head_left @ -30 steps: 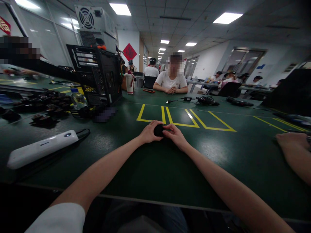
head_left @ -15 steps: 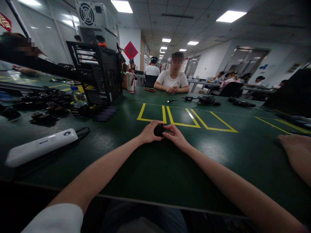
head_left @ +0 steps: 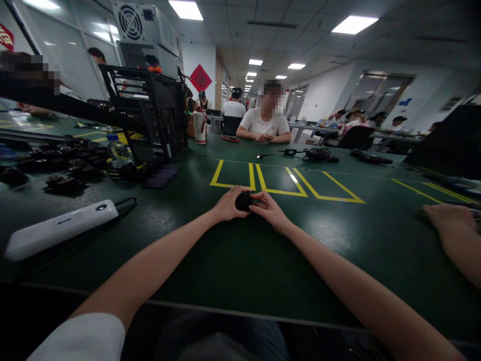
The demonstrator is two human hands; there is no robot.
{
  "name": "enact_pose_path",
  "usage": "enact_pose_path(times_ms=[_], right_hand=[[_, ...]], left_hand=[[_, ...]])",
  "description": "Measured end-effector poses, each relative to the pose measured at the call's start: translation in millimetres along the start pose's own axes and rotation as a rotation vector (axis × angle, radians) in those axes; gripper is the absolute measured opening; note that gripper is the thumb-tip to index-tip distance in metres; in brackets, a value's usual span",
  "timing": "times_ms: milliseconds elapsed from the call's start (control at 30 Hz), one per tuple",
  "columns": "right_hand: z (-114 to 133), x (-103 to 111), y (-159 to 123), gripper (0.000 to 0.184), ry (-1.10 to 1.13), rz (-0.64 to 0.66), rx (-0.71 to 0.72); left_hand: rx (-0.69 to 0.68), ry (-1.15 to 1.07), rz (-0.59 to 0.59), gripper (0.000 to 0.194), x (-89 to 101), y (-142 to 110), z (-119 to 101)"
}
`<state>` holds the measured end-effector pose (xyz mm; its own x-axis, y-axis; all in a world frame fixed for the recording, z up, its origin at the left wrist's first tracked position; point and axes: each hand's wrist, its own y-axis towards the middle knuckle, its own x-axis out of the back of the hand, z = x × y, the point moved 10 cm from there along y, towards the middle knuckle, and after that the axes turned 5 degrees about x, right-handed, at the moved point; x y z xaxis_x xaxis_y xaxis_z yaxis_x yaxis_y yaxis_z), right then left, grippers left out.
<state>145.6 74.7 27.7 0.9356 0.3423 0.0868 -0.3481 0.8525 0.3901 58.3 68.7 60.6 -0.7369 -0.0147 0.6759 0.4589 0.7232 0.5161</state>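
Note:
A small black rounded object [head_left: 243, 202] is held low over the green table [head_left: 233, 265], between my two hands. My left hand [head_left: 226, 204] is closed around its left side, thumb below and fingers above. At its right edge, the thumb and fingertips of my right hand [head_left: 271, 212] pinch together. The object's exact kind cannot be made out, and my fingers cover part of it. Just beyond my hands, yellow tape outlines [head_left: 280, 192] mark the tabletop.
A white elongated device [head_left: 62, 228] with a black strap lies at the left. Behind it stand a black computer case [head_left: 165, 115], a paper cup [head_left: 200, 128] and a plastic bottle [head_left: 118, 150]. Coiled black cables [head_left: 319, 155] lie farther back. Another person's hand [head_left: 449, 218] rests at the right.
The view has shifted slightly, so most things sit a little farther left. My hands keep the same hold on the black object. The other person's hand at the right has moved a little.

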Motion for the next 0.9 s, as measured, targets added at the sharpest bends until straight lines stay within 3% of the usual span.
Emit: enact_pose_path(times_ms=[133,433,567,700,900], right_hand=[[-0.8,3.9,1.0,0.02,-0.048,-0.055,-0.028],[-1.3,1.3,1.3,0.032,0.005,-0.007,-0.005],[-4.2,5.1,1.7,0.023,-0.019,-0.053,-0.022],[-6.7,8.3,2.5,0.03,-0.062,-0.081,-0.036],[-3.2,1.6,1.8,0.034,-0.009,-0.017,-0.019]], left_hand=[[-0.017,0.0,-0.01,0.057,0.2,0.3,-0.6],[-0.002,-0.013,-0.001,0.056,0.4,0.2,0.8],[-0.01,-0.002,-0.013,0.057,0.2,0.7,1.6],[-0.03,0.008,-0.022,0.057,0.0,1.0,0.0],[-0.016,-0.001,-0.008,0.057,0.5,0.2,0.0]])
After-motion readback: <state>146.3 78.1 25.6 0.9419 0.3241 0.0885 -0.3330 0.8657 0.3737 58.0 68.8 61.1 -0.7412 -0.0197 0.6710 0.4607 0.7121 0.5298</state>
